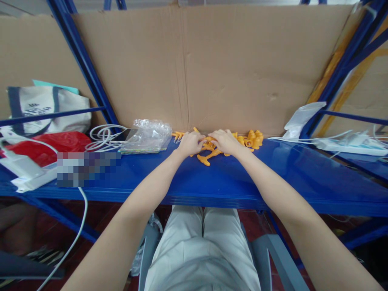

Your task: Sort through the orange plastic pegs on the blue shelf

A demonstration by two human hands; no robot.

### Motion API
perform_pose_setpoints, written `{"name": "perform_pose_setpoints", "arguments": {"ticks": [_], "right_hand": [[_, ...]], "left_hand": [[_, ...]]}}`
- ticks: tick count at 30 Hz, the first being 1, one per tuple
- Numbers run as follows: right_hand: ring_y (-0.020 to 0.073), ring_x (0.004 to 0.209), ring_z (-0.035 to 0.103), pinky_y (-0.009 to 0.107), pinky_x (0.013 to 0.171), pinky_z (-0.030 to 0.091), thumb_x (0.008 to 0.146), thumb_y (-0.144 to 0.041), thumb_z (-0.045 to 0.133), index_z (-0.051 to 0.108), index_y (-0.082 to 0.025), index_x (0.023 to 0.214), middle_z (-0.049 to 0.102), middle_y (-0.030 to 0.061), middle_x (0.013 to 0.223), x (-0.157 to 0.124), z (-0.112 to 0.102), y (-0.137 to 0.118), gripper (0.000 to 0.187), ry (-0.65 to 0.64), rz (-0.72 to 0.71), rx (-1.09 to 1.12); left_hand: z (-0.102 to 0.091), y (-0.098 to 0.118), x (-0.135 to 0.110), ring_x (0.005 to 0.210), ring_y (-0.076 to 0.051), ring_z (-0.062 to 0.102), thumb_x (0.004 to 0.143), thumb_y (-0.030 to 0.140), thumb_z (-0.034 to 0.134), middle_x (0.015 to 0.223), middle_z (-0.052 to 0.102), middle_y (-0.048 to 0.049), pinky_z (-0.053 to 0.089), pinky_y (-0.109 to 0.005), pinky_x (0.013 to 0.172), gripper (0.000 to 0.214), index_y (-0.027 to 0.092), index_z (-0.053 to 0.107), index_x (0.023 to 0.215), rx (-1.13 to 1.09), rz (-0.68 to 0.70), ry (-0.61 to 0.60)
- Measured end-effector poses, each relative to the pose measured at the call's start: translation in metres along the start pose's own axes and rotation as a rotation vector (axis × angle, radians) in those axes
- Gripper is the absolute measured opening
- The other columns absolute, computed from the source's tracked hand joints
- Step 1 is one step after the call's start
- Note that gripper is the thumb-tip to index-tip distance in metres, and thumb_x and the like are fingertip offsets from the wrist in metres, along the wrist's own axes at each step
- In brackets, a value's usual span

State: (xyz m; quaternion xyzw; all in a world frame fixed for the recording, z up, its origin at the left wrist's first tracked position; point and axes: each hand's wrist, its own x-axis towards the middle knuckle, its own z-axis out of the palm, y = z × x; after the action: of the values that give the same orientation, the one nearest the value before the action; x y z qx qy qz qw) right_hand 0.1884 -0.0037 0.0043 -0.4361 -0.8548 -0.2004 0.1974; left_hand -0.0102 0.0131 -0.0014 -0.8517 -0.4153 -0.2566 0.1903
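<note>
A pile of small orange plastic parts (253, 139) lies on the blue shelf (212, 182) against the cardboard back wall. My left hand (190, 143) and my right hand (224, 141) meet over the middle of the pile, fingers curled and pinching orange pieces between them. One longer orange piece (205, 158) sticks out toward me just below my hands. More orange parts (178, 135) show to the left of my left hand.
A crumpled clear plastic bag (148, 135) and a coiled white cable (104, 137) lie left of my hands. Further left sit a red bag (60, 141) and a tote bag (45, 109). White wrapping (303, 117) and a power strip (348, 146) occupy the right. Blue rack posts frame both sides.
</note>
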Motion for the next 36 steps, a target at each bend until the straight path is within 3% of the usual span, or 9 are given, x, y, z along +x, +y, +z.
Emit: {"name": "perform_pose_setpoints", "arguments": {"ticks": [7,13,19,27,36], "right_hand": [[0.0323,0.117,0.056,0.039,0.089,0.036,0.100,-0.020,0.052,0.064,-0.016,0.135,0.070,0.0177,0.122,0.000,-0.001,-0.003,0.037,-0.059,0.017,-0.051],[0.0314,0.112,0.055,0.040,0.090,0.035,0.097,-0.018,0.055,0.068,-0.018,0.117,0.070,0.0150,0.114,0.000,-0.002,-0.003,0.024,-0.063,0.005,-0.052],[0.0322,0.111,0.055,0.042,0.090,0.034,0.091,-0.017,0.058,0.064,-0.019,0.111,0.069,0.0144,0.112,-0.001,-0.003,0.001,0.021,-0.021,-0.007,-0.044],[0.0326,0.106,0.059,0.041,0.090,0.032,0.091,-0.016,0.051,0.058,-0.017,0.116,0.071,0.0159,0.109,-0.001,0.000,0.000,0.026,0.027,0.006,-0.032],[0.0321,0.115,0.059,0.042,0.094,0.031,0.098,-0.021,0.047,0.065,-0.017,0.122,0.070,0.0167,0.120,-0.001,0.000,-0.003,0.030,-0.002,0.018,-0.007]], "left_hand": [[0.000,0.002,0.001,0.097,-0.028,0.071,0.094,0.027,0.053,0.099,0.079,-0.0123,0.051,-0.039,0.086,0.029,0.018,0.079,0.099,-0.024,0.020,-0.013],[0.000,0.005,0.000,0.102,-0.029,0.071,0.094,0.026,0.052,0.102,0.080,-0.0134,0.051,-0.040,0.088,0.030,0.017,0.080,0.100,0.007,0.023,-0.037],[-0.001,0.009,0.000,0.104,-0.029,0.071,0.095,0.026,0.053,0.104,0.080,-0.0133,0.052,-0.041,0.090,0.030,0.018,0.080,0.105,0.026,0.029,-0.041],[-0.005,0.011,0.000,0.098,-0.028,0.072,0.092,0.027,0.055,0.099,0.080,-0.0120,0.052,-0.039,0.087,0.028,0.019,0.080,0.103,-0.028,-0.014,-0.019],[-0.006,0.009,0.000,0.094,-0.027,0.072,0.092,0.030,0.055,0.097,0.080,-0.0114,0.052,-0.038,0.085,0.028,0.019,0.080,0.099,-0.031,-0.043,-0.009]]}}
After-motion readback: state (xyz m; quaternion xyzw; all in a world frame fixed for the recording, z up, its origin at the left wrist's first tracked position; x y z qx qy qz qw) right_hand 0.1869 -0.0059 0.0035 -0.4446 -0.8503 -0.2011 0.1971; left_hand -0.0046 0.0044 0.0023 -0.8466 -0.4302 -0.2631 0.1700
